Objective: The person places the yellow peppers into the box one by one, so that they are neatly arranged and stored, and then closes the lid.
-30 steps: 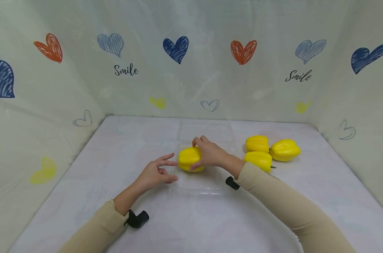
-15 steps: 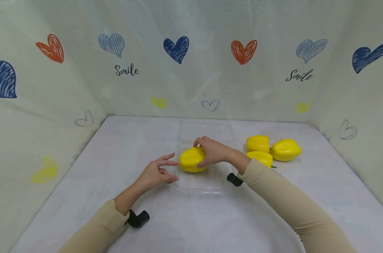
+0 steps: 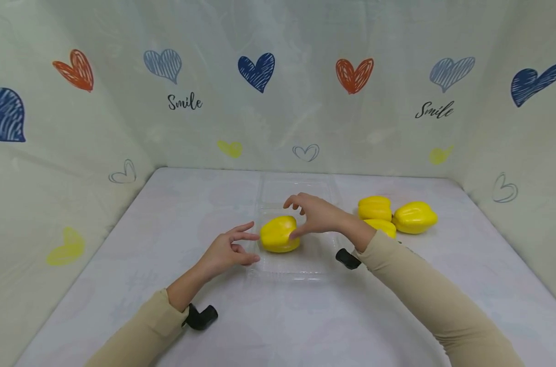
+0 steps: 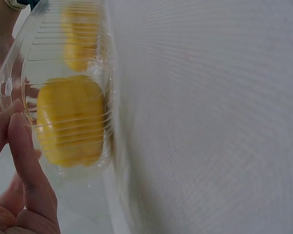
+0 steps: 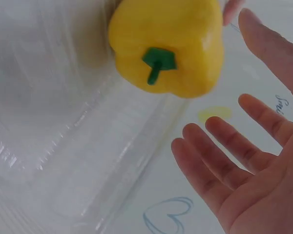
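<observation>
Pepper (image 3: 280, 234) lying on its side in the near half of the clear tray (image 3: 305, 265), left part, stem visible from the right wrist view. Right hand (image 3: 316, 214) just above and beside it, fingers spread and relaxed, gripping nothing. Left hand (image 3: 224, 251) at the tray's left edge, fingers loosely extended, thumb and fingertips close to the plastic rim, holding nothing firmly as far as can be told. Three more peppers (image 3: 394, 218) clustered on the tabletop (image 3: 167, 219) to the right, outside the tray. Judged about a quarter done: one packed, three left, lid open.
</observation>
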{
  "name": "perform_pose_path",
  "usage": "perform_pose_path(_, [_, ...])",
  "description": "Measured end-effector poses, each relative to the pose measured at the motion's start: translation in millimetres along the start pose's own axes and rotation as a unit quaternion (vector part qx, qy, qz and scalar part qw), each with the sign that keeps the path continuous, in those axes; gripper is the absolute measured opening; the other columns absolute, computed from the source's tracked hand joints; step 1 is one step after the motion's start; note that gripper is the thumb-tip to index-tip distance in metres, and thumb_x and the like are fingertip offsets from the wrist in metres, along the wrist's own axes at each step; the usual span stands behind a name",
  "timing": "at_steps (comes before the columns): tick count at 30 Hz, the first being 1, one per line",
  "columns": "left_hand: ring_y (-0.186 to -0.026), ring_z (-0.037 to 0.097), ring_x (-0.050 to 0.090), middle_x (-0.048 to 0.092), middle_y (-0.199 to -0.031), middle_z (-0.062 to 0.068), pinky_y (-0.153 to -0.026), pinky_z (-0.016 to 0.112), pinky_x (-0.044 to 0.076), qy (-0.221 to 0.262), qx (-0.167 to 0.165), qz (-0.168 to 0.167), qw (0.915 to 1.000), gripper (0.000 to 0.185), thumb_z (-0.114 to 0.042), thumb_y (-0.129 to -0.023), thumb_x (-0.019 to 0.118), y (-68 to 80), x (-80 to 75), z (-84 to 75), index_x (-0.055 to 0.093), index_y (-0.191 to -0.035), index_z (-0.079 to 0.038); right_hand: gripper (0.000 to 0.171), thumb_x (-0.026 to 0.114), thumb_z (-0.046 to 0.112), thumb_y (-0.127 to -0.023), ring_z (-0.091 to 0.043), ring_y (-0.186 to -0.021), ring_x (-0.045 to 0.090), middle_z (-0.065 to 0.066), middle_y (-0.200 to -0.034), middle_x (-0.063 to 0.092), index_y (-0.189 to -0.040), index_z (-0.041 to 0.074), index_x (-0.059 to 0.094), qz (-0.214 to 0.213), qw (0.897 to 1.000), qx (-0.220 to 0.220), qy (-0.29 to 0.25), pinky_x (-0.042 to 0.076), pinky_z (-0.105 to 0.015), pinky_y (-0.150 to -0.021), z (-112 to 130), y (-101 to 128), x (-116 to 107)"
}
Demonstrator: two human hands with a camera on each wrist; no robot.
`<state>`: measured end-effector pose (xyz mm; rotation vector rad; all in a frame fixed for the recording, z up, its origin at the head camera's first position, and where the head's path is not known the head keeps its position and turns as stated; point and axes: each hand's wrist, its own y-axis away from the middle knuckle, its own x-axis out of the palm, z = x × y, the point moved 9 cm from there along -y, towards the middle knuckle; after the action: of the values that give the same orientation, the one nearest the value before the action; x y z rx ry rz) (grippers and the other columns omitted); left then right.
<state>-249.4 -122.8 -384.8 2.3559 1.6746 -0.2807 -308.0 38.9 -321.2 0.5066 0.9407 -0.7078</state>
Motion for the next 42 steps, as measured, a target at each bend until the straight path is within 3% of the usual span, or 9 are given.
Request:
perform_pose_path(10, [-0.067, 0.024, 0.066, 0.029, -0.149, 0.007, -0.071, 0.03, 0.054, 0.005, -0.003, -0.005, 1.0, 0.05, -0.009, -0.076, 0.077, 1.2, 0.4, -1.2, 0.059, -0.121, 0.002, 0.05, 0.08, 0.023, -0.074, -0.031, -0.106, 0.052, -0.01, -0.111, 0.057, -0.116, 0.008, 0.057, -0.041, 0.999, -0.028, 0.011, 0.044, -0.041, -0.089, 3, 24, -20])
perform_pose_path(23, [-0.067, 0.022, 0.066, 0.03, -0.149, 0.003, -0.073, 0.028, 0.053, -0.017, -0.019, -0.012, 0.9996, 0.048, -0.01, -0.076, 0.078, 0.6, -0.6, 1.6, 0.061, -0.12, -0.002, 0.045, 0.08, 0.02, -0.075, -0.025, -0.102, 0.052, -0.005, -0.107, 0.058, -0.114, 0.009, 0.059, -0.055, 0.998, -0.004, 0.034, 0.045, -0.041, -0.09, -9, 42, -23])
perform_pose_path(42, [-0.068, 0.023, 0.066, 0.027, -0.151, 0.007, -0.072, 0.031, 0.054, -0.004, -0.002, -0.004, 1.0, 0.052, -0.01, -0.076, 0.077, -0.2, -0.1, 0.2, 0.058, -0.123, 0.002, 0.04, 0.076, 0.017, -0.078, -0.029, -0.105, 0.051, -0.007, -0.109, 0.058, -0.113, 0.008, 0.059, -0.071, 0.997, 0.036, 0.014, 0.044, -0.046, -0.09, -49, 75, -28])
